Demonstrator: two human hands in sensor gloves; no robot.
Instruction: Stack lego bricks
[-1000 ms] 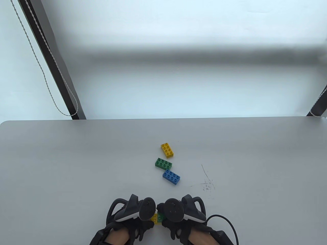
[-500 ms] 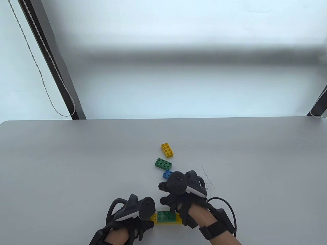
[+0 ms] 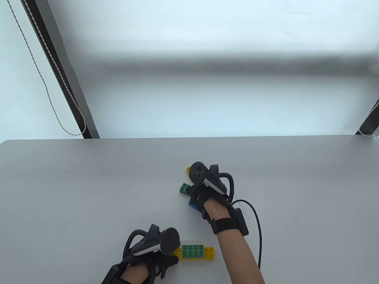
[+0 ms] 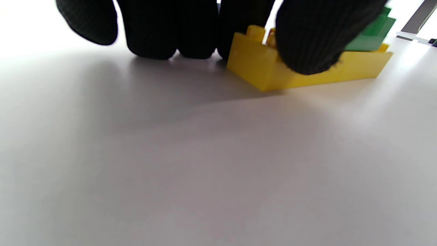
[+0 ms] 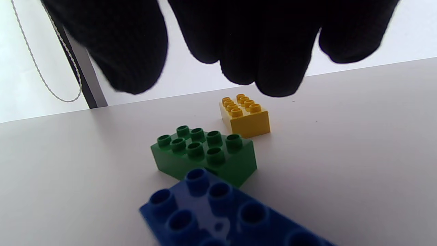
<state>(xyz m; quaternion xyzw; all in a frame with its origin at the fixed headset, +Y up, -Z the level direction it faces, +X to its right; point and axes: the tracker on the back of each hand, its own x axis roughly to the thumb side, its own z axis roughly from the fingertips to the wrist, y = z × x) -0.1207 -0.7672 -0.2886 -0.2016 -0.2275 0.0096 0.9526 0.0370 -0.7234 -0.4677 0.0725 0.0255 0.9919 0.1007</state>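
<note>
A long yellow brick lies near the table's front edge with a green brick stacked on it. My left hand grips the yellow brick's left end; in the left wrist view my fingers pinch that end. My right hand is open and empty, hovering over three loose bricks. In the right wrist view the loose yellow brick, the loose green brick and the blue brick lie below my fingertips, which touch none of them.
The grey table ends at a far edge with black frame legs and a white cord behind it. Pen scribbles mark the table right of my right wrist. A cable trails from that wrist.
My right hand let go of the stack and moved away from me to above the three loose bricks. My left hand stayed on the stack's left end.
</note>
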